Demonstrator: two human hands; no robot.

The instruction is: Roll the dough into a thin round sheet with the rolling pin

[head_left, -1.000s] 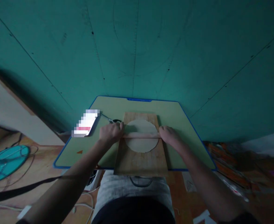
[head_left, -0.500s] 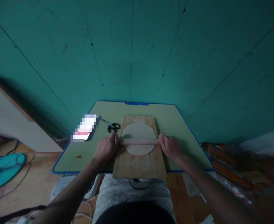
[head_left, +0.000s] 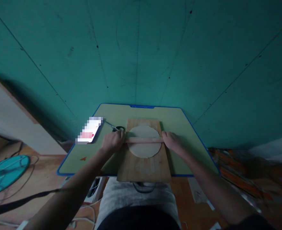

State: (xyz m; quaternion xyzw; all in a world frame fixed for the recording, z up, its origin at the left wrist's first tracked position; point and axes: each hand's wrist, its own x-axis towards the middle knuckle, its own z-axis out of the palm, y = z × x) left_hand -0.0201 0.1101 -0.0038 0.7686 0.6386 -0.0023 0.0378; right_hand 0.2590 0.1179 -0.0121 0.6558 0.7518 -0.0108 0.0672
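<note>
Together our left hand and right hand grip a pale cylindrical rod. Between them lies round cream dough.

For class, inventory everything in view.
Wall: 1, teal, behind
Table: 1, pale green, blue edge, before wall
Board: 1, brown, on table
Dough: 1, cream, on board
Rolling pin: 1, pale, across dough
Scissors: 1, black handles, left of board
Phone: 1, white pixelated screen, table's left
Scrap: 1, orange, table's near left
Panel: 1, whitish, far left
Disc: 1, turquoise, floor's left
Cables: several, white and dark, floor
Strap: 1, black, lower left
Clutter: uncounted, dim orange, right
Trousers: 1, grey, below board
Left grip: 1, bare, holding rolling pin
Right grip: 1, bare, holding rolling pin
</note>
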